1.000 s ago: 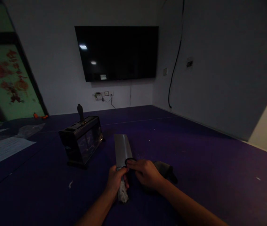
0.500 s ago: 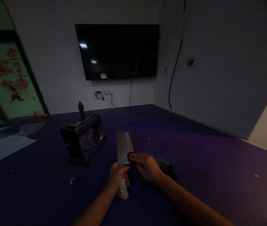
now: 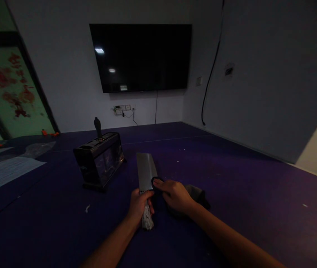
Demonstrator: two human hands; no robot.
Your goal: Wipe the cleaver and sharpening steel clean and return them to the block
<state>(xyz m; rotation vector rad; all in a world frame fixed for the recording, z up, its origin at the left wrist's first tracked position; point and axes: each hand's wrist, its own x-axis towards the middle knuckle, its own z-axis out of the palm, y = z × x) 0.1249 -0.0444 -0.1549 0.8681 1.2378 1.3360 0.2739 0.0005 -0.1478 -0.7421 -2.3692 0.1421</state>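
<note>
A cleaver (image 3: 146, 169) points away from me, its broad metal blade raised above the purple surface. My left hand (image 3: 139, 204) is closed around its handle (image 3: 147, 219), which is wrapped in something whitish and crinkled. At the lower right edge of the blade, my right hand (image 3: 175, 193) pinches a small dark thing with a rounded edge (image 3: 155, 178); its kind is unclear in the dim light. Beyond my left hand stands a black knife block (image 3: 99, 160) with clear sides, and one dark-handled tool (image 3: 98, 127) sticks up from its top.
A dark grey, soft-looking object (image 3: 196, 193) lies behind my right wrist. Printed paper (image 3: 10, 171) and clear plastic (image 3: 39, 149) lie at the left, with small orange items (image 3: 50, 133) farther back. White scraps (image 3: 87, 209) dot the purple surface (image 3: 244, 193). A television (image 3: 143, 57) hangs on the wall.
The camera view has shifted slightly. The cleaver tip leans a little farther left, and both hands keep their holds, with the dark thing still at the blade's edge.
</note>
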